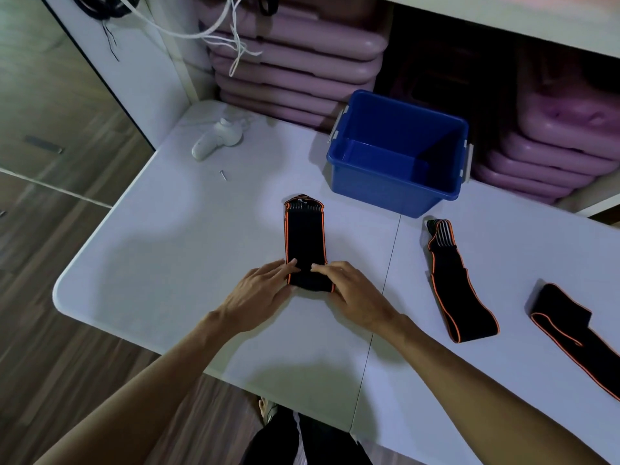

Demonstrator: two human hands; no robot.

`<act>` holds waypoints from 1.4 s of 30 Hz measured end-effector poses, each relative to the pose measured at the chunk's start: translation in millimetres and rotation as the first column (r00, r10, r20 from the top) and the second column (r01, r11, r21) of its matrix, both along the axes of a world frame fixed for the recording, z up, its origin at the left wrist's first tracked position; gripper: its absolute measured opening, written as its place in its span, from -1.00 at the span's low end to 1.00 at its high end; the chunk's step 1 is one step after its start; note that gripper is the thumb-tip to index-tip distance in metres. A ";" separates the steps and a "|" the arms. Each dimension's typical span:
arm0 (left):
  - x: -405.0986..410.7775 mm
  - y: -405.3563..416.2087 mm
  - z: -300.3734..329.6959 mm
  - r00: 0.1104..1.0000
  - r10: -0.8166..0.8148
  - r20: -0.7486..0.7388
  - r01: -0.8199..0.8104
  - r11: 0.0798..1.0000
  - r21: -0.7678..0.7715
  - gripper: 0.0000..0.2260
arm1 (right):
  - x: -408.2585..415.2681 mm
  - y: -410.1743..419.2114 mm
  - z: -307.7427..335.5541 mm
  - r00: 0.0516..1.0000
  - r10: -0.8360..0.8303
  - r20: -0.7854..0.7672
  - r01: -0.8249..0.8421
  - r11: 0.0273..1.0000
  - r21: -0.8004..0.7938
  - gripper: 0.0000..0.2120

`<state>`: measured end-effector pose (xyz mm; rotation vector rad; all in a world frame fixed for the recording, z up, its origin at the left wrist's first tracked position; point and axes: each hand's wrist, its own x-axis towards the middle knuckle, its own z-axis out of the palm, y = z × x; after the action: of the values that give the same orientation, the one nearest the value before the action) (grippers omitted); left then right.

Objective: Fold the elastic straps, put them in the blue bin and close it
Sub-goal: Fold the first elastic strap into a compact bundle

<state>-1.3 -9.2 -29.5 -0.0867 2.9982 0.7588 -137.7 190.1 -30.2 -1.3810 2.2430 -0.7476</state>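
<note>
A black elastic strap with orange edging (305, 236) lies folded lengthwise on the white table (174, 250), its grey-ribbed end pointing away from me. My left hand (260, 293) and my right hand (352, 290) rest on its near end, fingertips pressing down on the fabric from either side. The blue bin (396, 182) stands uncovered and empty just beyond the strap, to the right. A second strap (453, 280) lies loosely to the right, and a third strap (570, 333) sits at the right edge of the view. No lid is visible.
A white handheld device (216, 137) with a cord and a small screw (222, 175) lie at the table's far left. Stacked pink lidded boxes (295, 62) fill the shelves behind the bin. The table's left edge drops to a wooden floor.
</note>
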 end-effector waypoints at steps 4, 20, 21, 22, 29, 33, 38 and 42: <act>-4.8 -1.0 -2.6 0.998 0.059 -0.018 -0.056 0.990 0.129 -0.57 | -0.2 -3.8 2.5 0.996 -0.056 0.070 0.060 0.997 -0.056 -0.48; -4.9 15.6 2.4 0.972 -0.014 0.235 -0.004 0.997 0.075 -0.32 | 19.9 7.8 -2.0 0.988 0.155 0.018 -0.154 0.953 0.261 -0.40; -2.3 16.6 -0.4 0.978 -0.004 0.210 -0.009 0.998 0.059 -0.38 | 21.1 8.7 -7.3 0.985 0.170 -0.043 -0.153 0.955 0.255 -0.44; 0.7 18.1 -4.1 0.988 0.003 0.156 -0.010 0.999 0.042 -0.45 | 23.1 9.7 -10.8 0.980 0.170 -0.099 -0.143 0.960 0.239 -0.45; 7.5 24.6 -9.2 0.995 0.081 -0.057 -0.079 0.996 0.036 -0.87 | 20.1 17.7 -12.2 0.991 0.131 -0.004 -0.129 0.983 0.128 -0.28; 12.1 15.0 -7.1 0.998 -0.022 -0.055 0.023 1.000 0.016 -0.73 | 10.6 20.2 -19.9 0.950 0.251 -0.186 -0.216 0.958 0.190 -0.24; 27.0 2.3 -9.3 0.977 -0.139 0.163 0.140 0.990 0.009 -0.27 | 9.7 17.0 -10.3 0.986 0.149 -0.078 -0.142 0.986 0.086 -0.39; 28.1 2.0 -18.5 0.987 -0.144 0.074 0.153 0.979 -0.134 -0.30 | 3.3 22.6 -8.7 0.984 0.176 -0.034 -0.172 0.980 0.096 -0.41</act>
<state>26.8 -7.2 -48.0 0.1055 2.9515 0.5218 -134.4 212.7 -39.0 -1.5372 2.1246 -0.5537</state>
